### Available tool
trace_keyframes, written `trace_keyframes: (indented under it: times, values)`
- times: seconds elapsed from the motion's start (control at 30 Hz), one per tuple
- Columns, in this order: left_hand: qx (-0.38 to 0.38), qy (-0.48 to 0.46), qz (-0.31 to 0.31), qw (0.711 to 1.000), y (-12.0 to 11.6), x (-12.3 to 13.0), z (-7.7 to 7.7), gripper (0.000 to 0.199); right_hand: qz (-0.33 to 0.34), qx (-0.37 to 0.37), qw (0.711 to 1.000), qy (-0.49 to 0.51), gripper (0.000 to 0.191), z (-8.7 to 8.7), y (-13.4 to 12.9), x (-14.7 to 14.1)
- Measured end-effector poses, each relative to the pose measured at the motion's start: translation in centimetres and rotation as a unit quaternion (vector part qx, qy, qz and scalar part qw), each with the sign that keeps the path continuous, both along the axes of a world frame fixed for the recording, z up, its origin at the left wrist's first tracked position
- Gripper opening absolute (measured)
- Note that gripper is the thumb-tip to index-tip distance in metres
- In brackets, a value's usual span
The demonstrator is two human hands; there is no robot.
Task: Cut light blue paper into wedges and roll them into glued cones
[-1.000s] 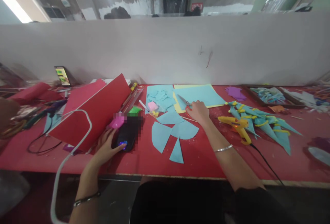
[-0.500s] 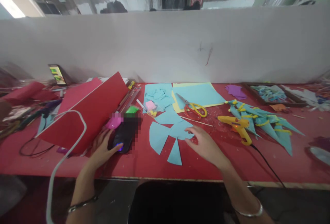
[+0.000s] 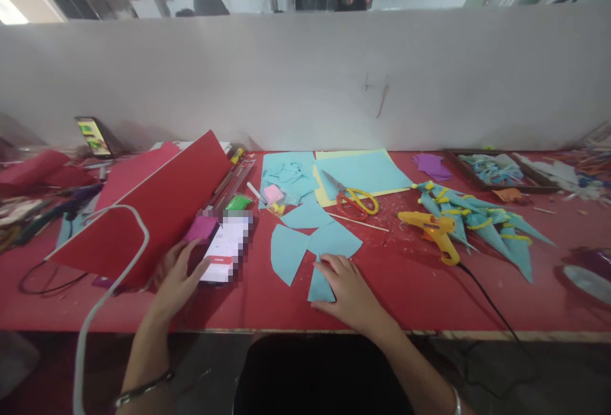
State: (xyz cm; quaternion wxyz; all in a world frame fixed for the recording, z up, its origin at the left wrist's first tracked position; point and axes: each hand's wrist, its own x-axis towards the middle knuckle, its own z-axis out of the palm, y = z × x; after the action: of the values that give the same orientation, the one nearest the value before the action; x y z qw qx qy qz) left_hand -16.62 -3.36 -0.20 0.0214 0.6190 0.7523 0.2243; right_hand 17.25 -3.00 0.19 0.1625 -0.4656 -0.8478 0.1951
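My left hand (image 3: 179,278) rests at the left edge of a phone (image 3: 228,246), fingers apart, the thumb near its lit screen. Part of the phone is pixelated. My right hand (image 3: 348,291) lies over a small light-blue paper wedge (image 3: 319,288), fingers spread and touching it, not closed round it. Larger light-blue paper sectors (image 3: 289,251) lie flat just behind and beside it. Scissors (image 3: 352,196) with red and yellow handles lie farther back, next to a thin stick (image 3: 360,222).
A yellow glue gun (image 3: 434,230) with a black cord lies at right, by blue paper cones (image 3: 487,227) with yellow trim. A red board (image 3: 157,205) leans at left behind a white cable (image 3: 140,237). A scrap tray (image 3: 501,173) stands at back right.
The phone's dark screen has lit up. My right hand has moved left and toward me, from the larger sector onto the small wedge. My left thumb has drawn back slightly.
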Motion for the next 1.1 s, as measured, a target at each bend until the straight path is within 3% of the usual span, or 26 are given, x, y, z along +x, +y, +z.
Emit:
trace_keyframes:
  times: [0.1,0.2,0.27,0.43,0.5,0.6,0.77,0.83,0.93,1.03,1.1]
  values:
    - [0.027,0.005,0.031,0.999,-0.2,1.5,1.3,0.044,0.011,0.031,0.999,-0.011,0.043,0.0,0.2,0.2]
    - [0.088,0.043,0.004,0.995,-0.1,3.6,2.9,0.046,0.024,0.048,0.999,0.009,0.024,-0.1,0.4,0.5]
    - [0.115,0.046,-0.054,0.991,-0.2,5.6,3.6,0.047,0.027,0.050,0.998,0.026,0.019,-0.1,0.6,0.8]
    - [0.026,-0.011,-0.277,0.960,-0.5,12.3,3.5,0.055,-0.031,0.048,0.997,0.042,0.028,1.1,0.7,1.2]
    - [-0.002,-0.011,-0.326,0.945,-0.5,14.7,3.0,0.065,-0.053,0.039,0.993,0.096,0.025,2.0,0.5,1.1]
    - [0.001,-0.006,-0.344,0.939,0.0,17.2,2.5,0.073,-0.055,-0.003,0.974,0.218,0.019,3.4,0.2,1.0]
    - [-0.025,0.019,-0.361,0.932,1.0,18.6,3.0,0.055,-0.074,-0.080,0.939,0.326,0.013,4.5,0.1,1.2]
    - [-0.049,0.040,-0.368,0.928,1.3,18.8,3.3,0.040,-0.081,-0.114,0.934,0.329,0.009,4.3,0.2,1.4]
    - [-0.076,0.091,-0.370,0.921,1.4,19.1,3.6,0.018,-0.051,-0.168,0.935,0.310,0.019,3.8,0.3,1.7]
    - [-0.090,0.131,-0.373,0.914,1.4,19.4,4.0,0.014,-0.043,-0.174,0.944,0.278,0.019,3.4,0.3,1.6]
    - [-0.110,0.145,-0.372,0.910,1.4,19.7,4.3,0.018,-0.082,-0.143,0.958,0.237,0.012,3.3,0.3,1.3]
